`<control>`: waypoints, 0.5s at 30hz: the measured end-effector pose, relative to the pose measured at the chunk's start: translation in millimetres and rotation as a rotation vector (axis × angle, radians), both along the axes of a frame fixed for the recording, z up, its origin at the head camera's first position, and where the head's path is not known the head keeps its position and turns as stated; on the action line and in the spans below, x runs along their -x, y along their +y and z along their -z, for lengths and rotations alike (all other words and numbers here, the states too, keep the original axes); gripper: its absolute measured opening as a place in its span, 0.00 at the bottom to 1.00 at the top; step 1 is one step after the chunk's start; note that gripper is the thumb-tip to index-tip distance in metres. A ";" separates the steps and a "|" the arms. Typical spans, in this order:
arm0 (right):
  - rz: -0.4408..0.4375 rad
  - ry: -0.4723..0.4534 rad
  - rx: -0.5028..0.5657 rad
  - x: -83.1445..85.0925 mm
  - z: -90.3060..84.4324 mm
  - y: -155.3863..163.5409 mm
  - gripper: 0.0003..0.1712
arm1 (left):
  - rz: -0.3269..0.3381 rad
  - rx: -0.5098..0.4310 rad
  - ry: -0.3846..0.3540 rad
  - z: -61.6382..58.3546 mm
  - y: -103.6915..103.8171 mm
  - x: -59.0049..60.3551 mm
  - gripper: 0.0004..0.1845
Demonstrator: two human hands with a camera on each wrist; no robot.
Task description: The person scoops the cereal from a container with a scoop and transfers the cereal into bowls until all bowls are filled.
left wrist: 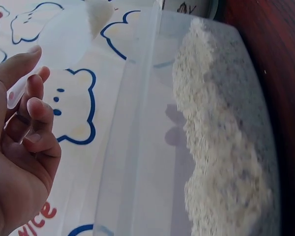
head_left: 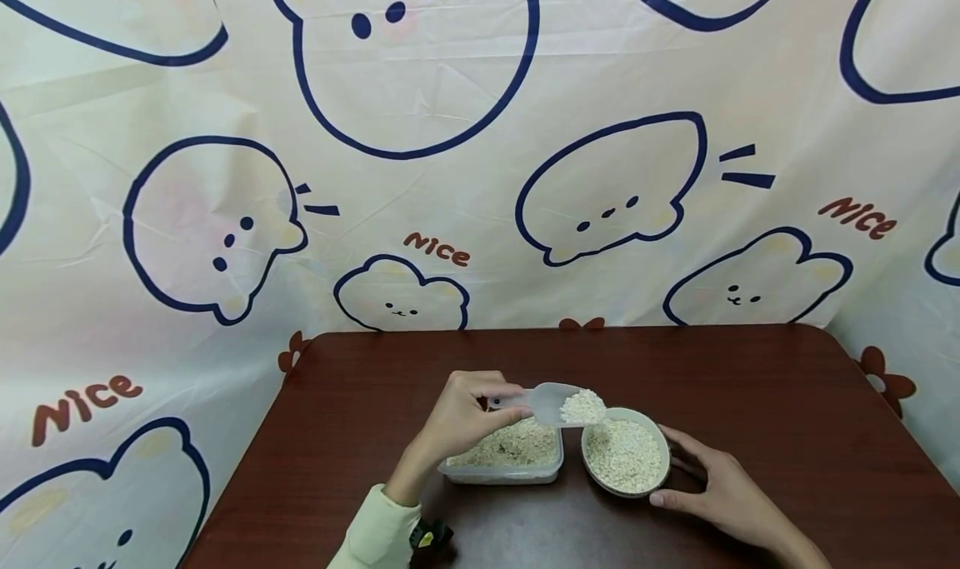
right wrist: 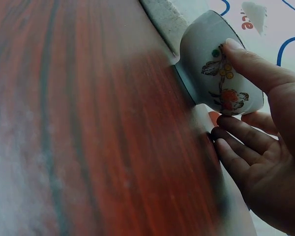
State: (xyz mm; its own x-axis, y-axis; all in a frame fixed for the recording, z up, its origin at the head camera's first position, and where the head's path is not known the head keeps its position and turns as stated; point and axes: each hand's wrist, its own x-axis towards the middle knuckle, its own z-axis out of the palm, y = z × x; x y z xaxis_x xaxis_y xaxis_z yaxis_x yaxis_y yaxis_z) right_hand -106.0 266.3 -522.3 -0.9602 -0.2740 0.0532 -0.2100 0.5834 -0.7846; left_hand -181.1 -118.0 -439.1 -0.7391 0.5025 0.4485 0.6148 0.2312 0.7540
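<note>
My left hand (head_left: 467, 419) pinches the handle of a translucent scoop (head_left: 546, 401) between thumb and fingers. A heap of pale oat flakes (head_left: 583, 406) lies at the scoop's front end, over the bowl's upper left rim. The round bowl (right wrist: 199, 46), pale with a painted fruit sprig on its side, holds more oats (head_left: 624, 456). My right hand (head_left: 720, 486) steadies it from the right, thumb on the near side and fingers round the far side. Below the left hand stands a clear plastic container (head_left: 504, 475) of oats, seen close up in the left wrist view.
Everything stands on a dark reddish-brown table (head_left: 360, 436). A pale cloth (head_left: 480, 194) with blue cartoon outlines hangs behind the table's far edge. A small black object (head_left: 429, 537) with a yellow mark is by the left sleeve (head_left: 378, 527).
</note>
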 end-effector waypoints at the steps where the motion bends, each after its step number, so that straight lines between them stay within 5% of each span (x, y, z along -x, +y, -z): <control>1: -0.001 0.001 0.003 -0.1 -0.1 -0.1 0.53 | 0.006 0.005 -0.004 -0.1 2.6 0.3 0.08; 15: -0.014 0.039 0.030 -1.8 1.2 -0.3 0.52 | 0.092 0.088 -0.047 -3.3 32.1 2.7 0.07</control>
